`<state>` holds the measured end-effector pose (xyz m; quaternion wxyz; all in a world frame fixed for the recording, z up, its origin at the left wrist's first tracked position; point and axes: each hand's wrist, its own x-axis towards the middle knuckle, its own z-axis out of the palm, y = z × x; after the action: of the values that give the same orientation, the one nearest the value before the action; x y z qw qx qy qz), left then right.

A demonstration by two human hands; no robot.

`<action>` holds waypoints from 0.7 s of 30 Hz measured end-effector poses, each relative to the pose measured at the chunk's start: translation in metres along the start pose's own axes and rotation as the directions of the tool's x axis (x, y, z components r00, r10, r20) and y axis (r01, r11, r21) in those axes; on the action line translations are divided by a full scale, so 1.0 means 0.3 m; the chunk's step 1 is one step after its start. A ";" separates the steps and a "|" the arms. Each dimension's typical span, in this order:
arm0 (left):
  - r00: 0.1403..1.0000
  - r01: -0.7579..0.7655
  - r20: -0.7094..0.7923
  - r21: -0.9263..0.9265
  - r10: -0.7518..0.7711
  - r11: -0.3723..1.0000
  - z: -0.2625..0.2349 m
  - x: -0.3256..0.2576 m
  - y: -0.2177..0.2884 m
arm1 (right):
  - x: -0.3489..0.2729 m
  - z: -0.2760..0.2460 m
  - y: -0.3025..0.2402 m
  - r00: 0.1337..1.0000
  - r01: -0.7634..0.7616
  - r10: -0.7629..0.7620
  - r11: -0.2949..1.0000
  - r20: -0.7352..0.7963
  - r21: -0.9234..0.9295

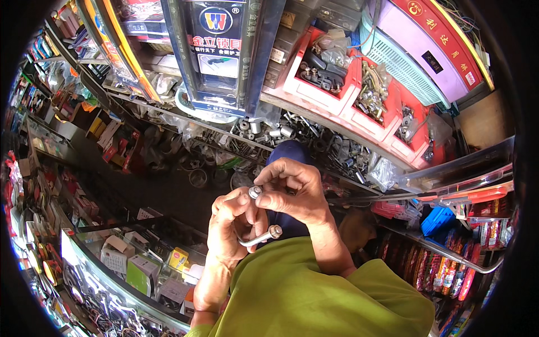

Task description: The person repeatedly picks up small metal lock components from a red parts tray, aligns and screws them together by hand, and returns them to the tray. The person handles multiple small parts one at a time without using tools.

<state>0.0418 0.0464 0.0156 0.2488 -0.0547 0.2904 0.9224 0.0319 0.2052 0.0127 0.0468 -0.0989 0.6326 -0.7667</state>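
A shiny bent metal bolt, which looks like a U-bolt [259, 238], rests in my left hand [227, 222], whose fingers are wrapped round it. One end, carrying a nut [274, 231], sticks out low beside the palm. At the upper end sits another nut [255, 192], between my left thumb and the fingers of my right hand [295, 191]. My right thumb and forefinger close on that nut from the right. The middle of the bent rod is hidden behind my left fingers.
Red bins [359, 106] of metal fittings stand on a shelf ahead, above a ledge heaped with loose hardware [292, 128]. At lower left is a glass counter [101, 281] with boxes. A metal rail [471, 266] curves at right, by hanging colourful packets [426, 261].
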 end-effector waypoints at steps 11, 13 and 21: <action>0.999 -0.013 -0.047 0.015 0.014 1.000 0.004 -0.001 -0.010 | 0.011 0.043 -0.025 0.996 -0.020 0.001 0.979 0.092 0.203; 1.000 -0.008 -0.012 -0.005 0.008 1.000 -0.001 0.002 -0.006 | 0.015 0.020 -0.019 0.994 0.008 -0.029 0.980 0.103 0.198; 0.994 0.006 -0.110 0.013 -0.005 1.000 0.014 -0.001 -0.007 | 0.005 0.041 -0.047 0.995 -0.056 0.031 0.962 0.098 0.267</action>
<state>0.0431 0.0501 0.0181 0.2352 -0.1046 0.3099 0.9153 0.0338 0.1958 0.0288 0.1060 -0.1129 0.5215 -0.8390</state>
